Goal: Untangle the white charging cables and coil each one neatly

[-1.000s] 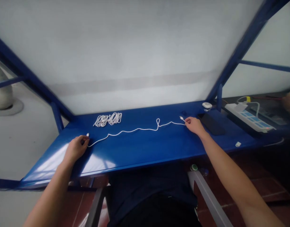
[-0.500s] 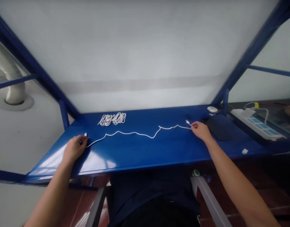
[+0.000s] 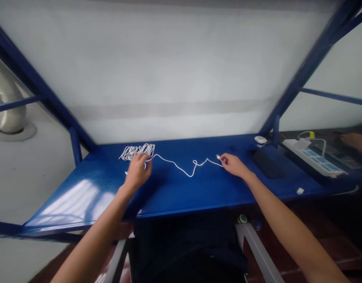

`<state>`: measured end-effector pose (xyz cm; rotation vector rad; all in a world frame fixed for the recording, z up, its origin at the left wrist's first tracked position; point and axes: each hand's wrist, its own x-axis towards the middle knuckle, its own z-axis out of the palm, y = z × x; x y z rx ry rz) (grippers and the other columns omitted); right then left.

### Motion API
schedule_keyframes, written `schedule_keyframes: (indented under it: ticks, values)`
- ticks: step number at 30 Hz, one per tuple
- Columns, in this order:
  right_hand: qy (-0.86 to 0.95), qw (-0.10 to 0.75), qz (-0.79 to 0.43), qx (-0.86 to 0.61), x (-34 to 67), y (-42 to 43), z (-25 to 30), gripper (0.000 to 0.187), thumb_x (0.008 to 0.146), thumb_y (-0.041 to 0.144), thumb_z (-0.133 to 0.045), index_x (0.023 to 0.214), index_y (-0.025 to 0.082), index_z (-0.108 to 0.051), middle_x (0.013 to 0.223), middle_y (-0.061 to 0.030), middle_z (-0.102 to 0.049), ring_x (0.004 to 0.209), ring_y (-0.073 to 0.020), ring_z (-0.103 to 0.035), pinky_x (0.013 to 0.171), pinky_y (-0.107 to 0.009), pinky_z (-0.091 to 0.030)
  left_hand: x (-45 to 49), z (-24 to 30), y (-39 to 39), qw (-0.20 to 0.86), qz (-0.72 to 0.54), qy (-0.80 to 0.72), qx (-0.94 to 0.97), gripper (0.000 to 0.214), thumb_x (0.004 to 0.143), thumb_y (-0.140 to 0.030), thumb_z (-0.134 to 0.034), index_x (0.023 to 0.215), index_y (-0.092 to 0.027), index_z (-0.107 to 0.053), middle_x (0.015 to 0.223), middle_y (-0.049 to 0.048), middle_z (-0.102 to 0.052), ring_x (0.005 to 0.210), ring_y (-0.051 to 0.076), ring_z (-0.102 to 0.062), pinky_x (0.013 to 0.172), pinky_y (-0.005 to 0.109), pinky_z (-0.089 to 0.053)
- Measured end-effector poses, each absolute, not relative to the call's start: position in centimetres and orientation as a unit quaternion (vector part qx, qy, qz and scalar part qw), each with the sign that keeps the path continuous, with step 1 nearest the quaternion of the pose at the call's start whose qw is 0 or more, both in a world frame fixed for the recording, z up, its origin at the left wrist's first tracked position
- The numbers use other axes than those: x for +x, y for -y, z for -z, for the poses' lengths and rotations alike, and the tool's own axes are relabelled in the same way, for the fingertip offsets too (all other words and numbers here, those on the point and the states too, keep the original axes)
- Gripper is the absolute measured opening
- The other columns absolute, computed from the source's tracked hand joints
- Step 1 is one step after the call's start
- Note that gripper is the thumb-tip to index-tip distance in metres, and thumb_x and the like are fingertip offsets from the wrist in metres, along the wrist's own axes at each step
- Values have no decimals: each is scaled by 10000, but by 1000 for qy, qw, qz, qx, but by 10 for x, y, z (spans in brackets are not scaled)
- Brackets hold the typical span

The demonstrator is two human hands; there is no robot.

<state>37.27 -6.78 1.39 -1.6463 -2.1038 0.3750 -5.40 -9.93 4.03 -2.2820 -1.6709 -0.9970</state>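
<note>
A thin white charging cable (image 3: 181, 169) runs in loose bends over the blue table (image 3: 181, 196). My left hand (image 3: 138, 169) pinches the cable near its left end, and a small white plug (image 3: 126, 173) shows beyond the hand. My right hand (image 3: 232, 163) is closed on the cable's other end, with the USB plug (image 3: 218, 157) sticking out past the fingers. Just behind my left hand lie bundled white cables (image 3: 136, 151), partly covered by it. A dark phone (image 3: 265, 163) rests to the right of my right hand.
A round white case (image 3: 260, 140) sits at the back right. A small white adapter (image 3: 300, 191) lies near the right front. Further right are a power strip (image 3: 316, 157) and another person's hand (image 3: 356, 141). Blue frame posts (image 3: 76, 145) rise at the table's sides.
My left hand has moved right and away from me with its cable end, close to the bundled cables. The cable is slacker, with a small loop near my right hand, which has shifted slightly left.
</note>
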Motion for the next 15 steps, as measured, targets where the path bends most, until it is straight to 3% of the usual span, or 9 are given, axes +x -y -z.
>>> schedule_keyframes:
  ticks: [4, 6, 12, 15]
  values:
    - [775, 207, -156, -576, 358, 69, -19, 166, 790, 149, -529, 917, 181, -631, 770, -26, -670, 677, -146, -599, 621, -231, -407, 41, -47, 102, -5, 290, 425, -857, 340, 923, -279, -445, 1229, -185, -560, 1270, 113, -591, 1211, 249, -525, 1039, 434, -429]
    - [780, 210, -151, -570, 351, 71, -21, 170, 794, 146, -531, 924, 177, -638, 791, -31, -679, 694, -145, -604, 640, -230, -415, 77, -39, 107, -46, 256, 402, -878, 421, 927, -294, -449, 1310, -128, -498, 1343, 166, -551, 1271, 275, -494, 1054, 447, -422]
    - [765, 219, -155, -586, 325, 81, -24, 151, 852, 201, -539, 934, 165, -659, 846, -51, -700, 764, -158, -632, 707, -242, -442, 111, -4, 125, -96, 202, 358, -907, 453, 948, -286, -396, 1362, -105, -435, 1453, 195, -450, 1397, 276, -357, 1137, 471, -328]
    - [756, 224, -138, -599, 303, 87, -28, 241, 901, 338, -516, 870, 166, -683, 874, -74, -705, 814, -179, -636, 748, -261, -443, 109, -2, 130, -111, 201, 351, -908, 450, 952, -246, -368, 1371, -89, -413, 1477, 206, -409, 1421, 273, -310, 1143, 468, -323]
